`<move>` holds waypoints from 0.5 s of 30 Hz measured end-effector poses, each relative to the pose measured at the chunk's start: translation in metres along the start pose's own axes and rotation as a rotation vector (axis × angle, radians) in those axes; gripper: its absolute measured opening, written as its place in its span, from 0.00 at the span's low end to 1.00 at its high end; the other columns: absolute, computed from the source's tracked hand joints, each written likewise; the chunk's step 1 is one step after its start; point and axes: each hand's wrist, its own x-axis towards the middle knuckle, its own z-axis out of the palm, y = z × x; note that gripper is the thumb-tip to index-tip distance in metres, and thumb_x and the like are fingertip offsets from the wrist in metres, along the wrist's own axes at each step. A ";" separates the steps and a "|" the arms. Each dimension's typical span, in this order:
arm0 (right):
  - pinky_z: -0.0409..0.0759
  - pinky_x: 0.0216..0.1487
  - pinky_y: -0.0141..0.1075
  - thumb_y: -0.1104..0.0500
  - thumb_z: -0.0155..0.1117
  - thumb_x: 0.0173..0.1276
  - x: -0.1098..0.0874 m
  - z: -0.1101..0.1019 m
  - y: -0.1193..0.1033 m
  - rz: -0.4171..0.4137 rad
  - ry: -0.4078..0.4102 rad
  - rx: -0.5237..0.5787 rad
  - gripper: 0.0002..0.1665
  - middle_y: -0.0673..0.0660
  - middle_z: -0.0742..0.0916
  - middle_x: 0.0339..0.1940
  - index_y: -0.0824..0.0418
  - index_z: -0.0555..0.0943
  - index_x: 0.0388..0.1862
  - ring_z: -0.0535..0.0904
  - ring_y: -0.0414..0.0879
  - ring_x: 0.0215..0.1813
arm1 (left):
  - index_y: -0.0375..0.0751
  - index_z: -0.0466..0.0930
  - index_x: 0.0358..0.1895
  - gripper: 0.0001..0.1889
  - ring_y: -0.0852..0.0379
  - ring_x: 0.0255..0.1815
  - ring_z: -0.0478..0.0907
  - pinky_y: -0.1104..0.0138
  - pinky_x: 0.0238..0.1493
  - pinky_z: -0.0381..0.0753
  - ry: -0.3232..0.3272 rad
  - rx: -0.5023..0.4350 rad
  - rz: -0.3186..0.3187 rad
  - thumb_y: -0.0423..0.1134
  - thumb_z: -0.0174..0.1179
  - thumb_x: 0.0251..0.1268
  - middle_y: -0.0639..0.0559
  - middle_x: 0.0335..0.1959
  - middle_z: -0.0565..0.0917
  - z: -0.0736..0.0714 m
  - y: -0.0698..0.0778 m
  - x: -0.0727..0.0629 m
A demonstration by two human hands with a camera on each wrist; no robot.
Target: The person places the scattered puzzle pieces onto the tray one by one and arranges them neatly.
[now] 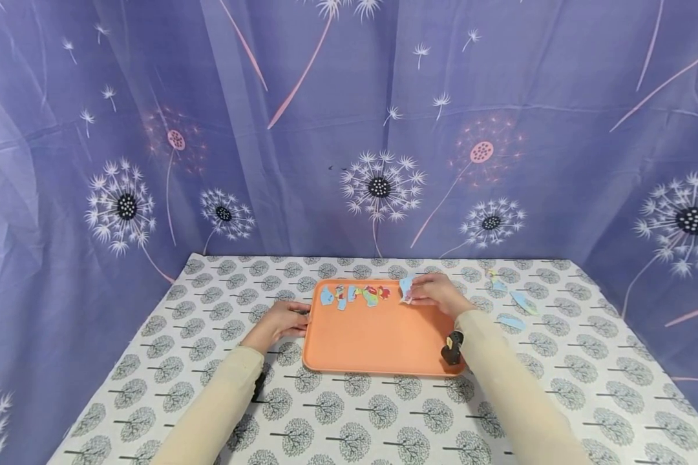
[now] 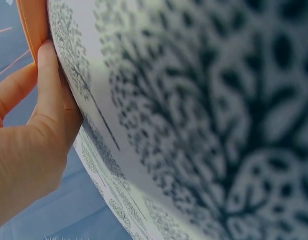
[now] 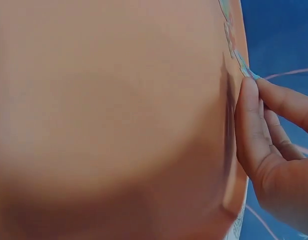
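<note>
An orange tray [image 1: 378,342] lies on the table, with a row of several small colourful puzzle pieces [image 1: 371,296] along its far edge. At the tray's left rim, my left hand [image 1: 284,320] grips the edge between thumb and fingers; the left wrist view shows the fingertips [image 2: 45,50] right against the orange side. Over the tray's far right part, my right hand [image 1: 436,294] pinches a light blue puzzle piece [image 1: 406,286] between thumb and index finger. Most of that piece's edge near the fingers is hidden by them in the right wrist view.
More puzzle pieces, such as a blue-green one [image 1: 523,302] and a pale blue one [image 1: 511,321], lie on the tree-patterned tablecloth [image 1: 355,439] right of the tray. A purple dandelion-print curtain [image 1: 302,161] hangs behind and at both sides.
</note>
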 end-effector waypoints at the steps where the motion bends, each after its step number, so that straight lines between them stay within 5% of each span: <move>1: 0.85 0.51 0.40 0.77 0.57 0.63 0.001 0.002 0.000 0.010 0.001 0.001 0.30 0.77 0.76 0.54 0.84 0.62 0.63 0.84 0.46 0.37 | 0.29 0.74 0.60 0.22 0.55 0.26 0.83 0.65 0.35 0.89 0.000 0.004 -0.001 0.24 0.60 0.61 0.41 0.30 0.84 0.000 0.000 0.000; 8: 0.86 0.48 0.39 0.78 0.57 0.62 0.006 0.009 0.002 0.030 0.000 0.013 0.29 0.69 0.82 0.42 0.83 0.63 0.62 0.85 0.46 0.34 | 0.30 0.74 0.61 0.22 0.55 0.26 0.83 0.66 0.35 0.89 0.002 0.003 -0.008 0.24 0.61 0.61 0.40 0.31 0.84 0.000 0.001 -0.001; 15: 0.86 0.49 0.42 0.78 0.58 0.62 0.008 0.014 0.003 0.034 0.040 -0.019 0.26 0.75 0.81 0.46 0.84 0.66 0.60 0.85 0.49 0.35 | 0.30 0.74 0.61 0.22 0.55 0.26 0.83 0.66 0.36 0.89 0.000 0.011 -0.006 0.24 0.60 0.62 0.40 0.31 0.84 0.000 0.001 0.000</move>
